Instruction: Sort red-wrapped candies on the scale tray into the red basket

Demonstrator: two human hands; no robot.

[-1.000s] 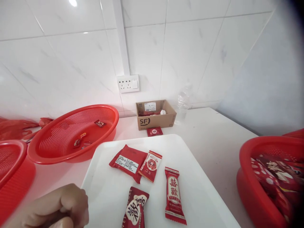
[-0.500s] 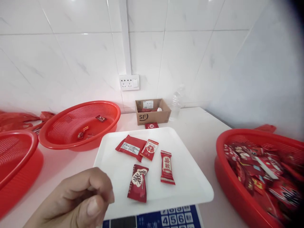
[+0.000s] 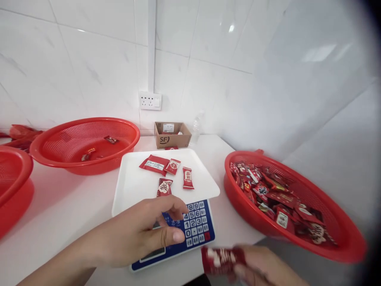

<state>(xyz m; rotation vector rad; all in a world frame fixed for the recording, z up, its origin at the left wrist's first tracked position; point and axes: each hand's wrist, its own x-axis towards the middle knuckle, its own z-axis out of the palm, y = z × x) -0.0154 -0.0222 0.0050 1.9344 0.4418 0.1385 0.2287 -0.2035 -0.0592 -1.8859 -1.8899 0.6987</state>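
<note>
My left hand [image 3: 149, 228] hovers over the keypad of a blue scale [image 3: 195, 224], thumb and fingers apart with nothing between them. At the lower right, my right hand [image 3: 258, 264] grips a dark red wrapped candy [image 3: 222, 260] by its right end, slightly blurred. The scale carries a white tray [image 3: 131, 182]. On it lie a large red packet [image 3: 154, 164], a small red-and-white packet [image 3: 173, 166], a narrow red candy [image 3: 188, 178] and a dark red candy [image 3: 164, 186], its lower edge hidden behind my left hand.
On the right, a red basket [image 3: 300, 167] holds many wrapped candies. Another red basket [image 3: 86, 123] at the back left holds a few, and part of a third red basket [image 3: 18, 190] shows at the left edge. A cardboard box [image 3: 175, 141] and a clear bottle [image 3: 196, 127] stand by the wall.
The view has swung right and tilted. My left hand has moved right over the keypad and its fingers have spread. My right hand has come into view holding a candy.
</note>
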